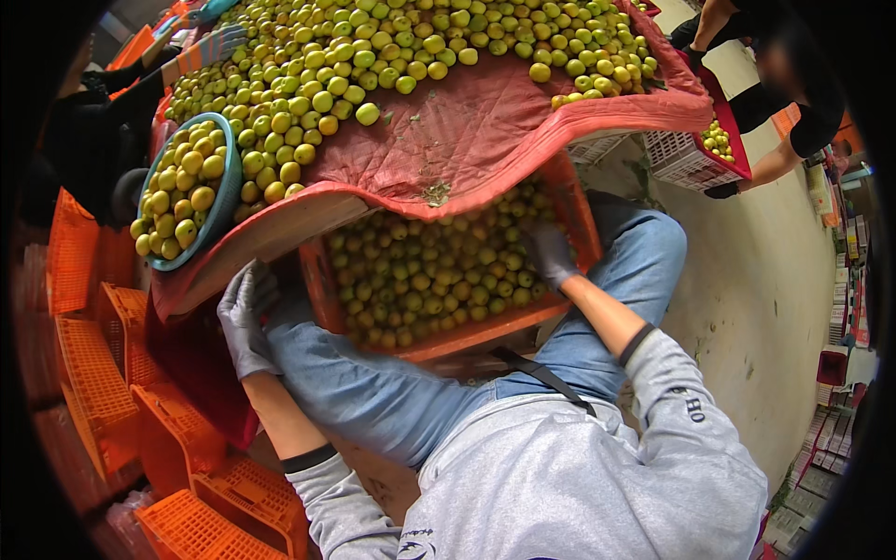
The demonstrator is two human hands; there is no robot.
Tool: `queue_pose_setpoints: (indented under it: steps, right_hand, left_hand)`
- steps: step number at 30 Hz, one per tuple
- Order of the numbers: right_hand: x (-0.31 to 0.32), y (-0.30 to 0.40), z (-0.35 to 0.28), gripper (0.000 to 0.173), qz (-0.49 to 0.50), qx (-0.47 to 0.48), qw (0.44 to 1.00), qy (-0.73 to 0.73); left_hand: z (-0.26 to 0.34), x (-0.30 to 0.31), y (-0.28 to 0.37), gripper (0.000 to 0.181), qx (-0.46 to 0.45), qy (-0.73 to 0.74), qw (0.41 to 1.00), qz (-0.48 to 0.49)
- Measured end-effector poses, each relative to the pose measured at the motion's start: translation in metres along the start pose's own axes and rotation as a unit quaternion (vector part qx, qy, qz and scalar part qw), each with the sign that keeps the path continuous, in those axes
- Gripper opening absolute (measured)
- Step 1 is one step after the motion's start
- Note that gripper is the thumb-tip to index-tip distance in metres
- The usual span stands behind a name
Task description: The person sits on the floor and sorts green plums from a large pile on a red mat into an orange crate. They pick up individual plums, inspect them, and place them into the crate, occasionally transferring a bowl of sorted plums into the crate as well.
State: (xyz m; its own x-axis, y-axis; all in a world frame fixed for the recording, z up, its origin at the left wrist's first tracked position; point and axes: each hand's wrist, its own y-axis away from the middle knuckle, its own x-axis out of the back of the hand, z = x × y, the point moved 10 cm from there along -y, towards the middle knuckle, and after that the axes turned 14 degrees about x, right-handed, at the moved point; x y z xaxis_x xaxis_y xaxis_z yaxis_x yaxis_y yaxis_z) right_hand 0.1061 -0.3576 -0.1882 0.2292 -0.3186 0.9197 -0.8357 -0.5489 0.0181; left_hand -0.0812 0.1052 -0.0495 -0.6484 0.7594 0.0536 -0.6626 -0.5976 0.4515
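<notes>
My gloved left hand [246, 318] is beside my knee, just under the edge of the cloth-covered table; its fingers are partly hidden and I see nothing in it. My gloved right hand [549, 253] reaches over the fruit in an orange plastic crate [465, 334] between my legs; it is blurred, and its fingertips are lost among the fruit. Round green-yellow fruit [427, 280] fills much of the crate. More such fruit [322, 101] lies loose across the red quilted cloth [413, 150], and a blue plastic basket [234, 171] full of it stands at the table's left edge.
Orange crates [185, 521] lie stacked and tilted at the left. A person in striped gloves [224, 43] works at the table's far left. Another person in dark clothes [815, 105] bends at the right, holding a white crate [675, 157] with a red lining. Boxes line the far right.
</notes>
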Motion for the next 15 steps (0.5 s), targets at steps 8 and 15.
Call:
queue_pose_setpoints:
  steps: [8,15]
  right_hand:
    - [-0.052,-0.056,-0.006,0.024,0.154,0.109,0.977,0.103]
    - [-0.042,-0.058,0.016,0.034,-0.002,-0.012,0.999,0.035]
  left_hand:
    - [-0.008,-0.006,-0.011,0.031,0.023,-0.024,0.999,0.004]
    - [0.002,-0.018,0.003,0.021,-0.074,-0.050,0.995,0.052]
